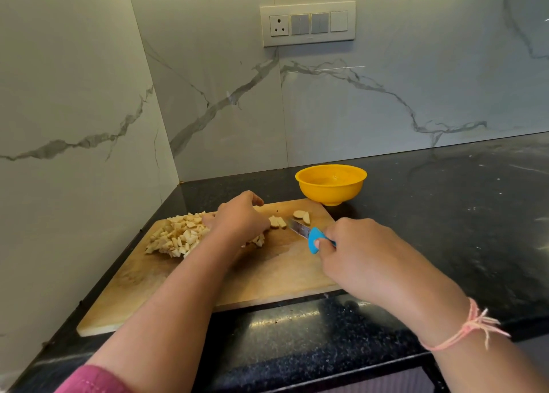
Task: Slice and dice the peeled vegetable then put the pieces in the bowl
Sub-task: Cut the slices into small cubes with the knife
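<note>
bottom left of frame: one pink sleeve (89, 380) on the left arm. lower right: one pink thread bracelet (472, 327) on the right wrist. both arms reach out over the black speckled table (297, 348).

one wooden cutting board (267, 274) lies on the table, left of centre, angled toward the corner.

two hands, apart, both over the board:
- right hand (356, 250): wrapped round the blue handle of one knife (309, 235), blade pointing up-left and low over the board, tip just beside the strips.
- left hand (240, 217): knuckles up, fingers curled down over a small bunch of strips (277, 222). the strip ends stick out on its right side; count unclear, the hand covers most of them.

vegetable on the board, three groups:
- one diced pile (178, 235), left of the left hand, many small pale cubes, too many to count.
- the strips under the left hand.
- two slices (302, 216) at the board's far right, just past the blade.

one yellow bowl (331, 184) stands on the table just beyond the board's far right corner, upright.

upper centre, on the marble wall: one switch panel (307, 23) with one socket, two grey switch modules, one white plate.
</note>
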`<state>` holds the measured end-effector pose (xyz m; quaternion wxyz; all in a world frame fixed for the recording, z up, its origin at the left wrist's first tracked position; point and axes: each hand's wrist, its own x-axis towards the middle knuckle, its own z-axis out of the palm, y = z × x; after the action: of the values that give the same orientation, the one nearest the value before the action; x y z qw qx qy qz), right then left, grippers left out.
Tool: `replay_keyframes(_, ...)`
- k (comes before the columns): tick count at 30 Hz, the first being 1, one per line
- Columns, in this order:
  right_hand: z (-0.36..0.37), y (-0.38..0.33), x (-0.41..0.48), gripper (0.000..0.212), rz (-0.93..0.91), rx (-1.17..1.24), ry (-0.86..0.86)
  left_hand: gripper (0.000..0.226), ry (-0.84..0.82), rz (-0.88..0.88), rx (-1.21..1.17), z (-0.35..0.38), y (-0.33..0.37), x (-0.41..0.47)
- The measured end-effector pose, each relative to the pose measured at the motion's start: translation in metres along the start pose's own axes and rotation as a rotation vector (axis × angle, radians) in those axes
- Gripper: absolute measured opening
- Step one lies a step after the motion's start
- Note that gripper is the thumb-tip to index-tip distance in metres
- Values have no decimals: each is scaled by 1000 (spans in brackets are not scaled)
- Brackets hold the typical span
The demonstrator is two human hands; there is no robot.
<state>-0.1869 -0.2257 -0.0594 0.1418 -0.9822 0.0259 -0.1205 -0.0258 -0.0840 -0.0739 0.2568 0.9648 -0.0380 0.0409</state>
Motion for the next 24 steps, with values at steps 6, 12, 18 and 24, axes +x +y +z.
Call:
replay_keyframes(6,5,-4,2,24,8,38,-14,30,-43,18,25,4,2,1)
replay_keyframes(12,-1,-1,2,31,19,81,-74,35,-79,77,-34,6,1,1)
replay_keyframes(18,-4,-4,-3,32,28,135,-111,35,-105,108,-67,6,2,0)
replay_keyframes(24,-13,4,-3,31,38,144,-38,32,-99,128,-81,5,-3,3)
